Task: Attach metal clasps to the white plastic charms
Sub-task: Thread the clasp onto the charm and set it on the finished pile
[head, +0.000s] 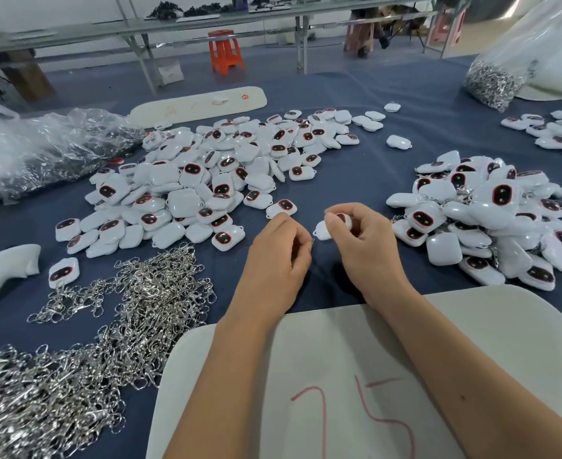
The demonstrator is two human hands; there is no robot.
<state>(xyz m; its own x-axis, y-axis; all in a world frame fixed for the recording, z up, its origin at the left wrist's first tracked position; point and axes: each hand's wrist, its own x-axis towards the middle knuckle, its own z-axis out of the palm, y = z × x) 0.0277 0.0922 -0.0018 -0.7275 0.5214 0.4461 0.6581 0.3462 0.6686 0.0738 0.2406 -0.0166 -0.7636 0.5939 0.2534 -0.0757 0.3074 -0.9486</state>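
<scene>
My right hand [362, 236] grips a white plastic charm [322, 230] with a dark face, just above the blue cloth at the centre. My left hand [278, 251] is curled beside it, pinching a small metal clasp [313, 241] whose tip shows at my fingertips, close to the charm's loop. A big pile of loose white charms [206, 173] spreads to the left and beyond. To the right lies a heap of charms with clasps on them [491, 220]. Silver metal clasps [114, 326] lie piled at the front left.
A white board marked in red [471, 342] lies under my forearms. A second white board [200, 104] sits at the back. Clear plastic bags [41, 147] are at the left, a bag of clasps [491, 81] at the back right. A red stool [225, 51] stands on the floor beyond.
</scene>
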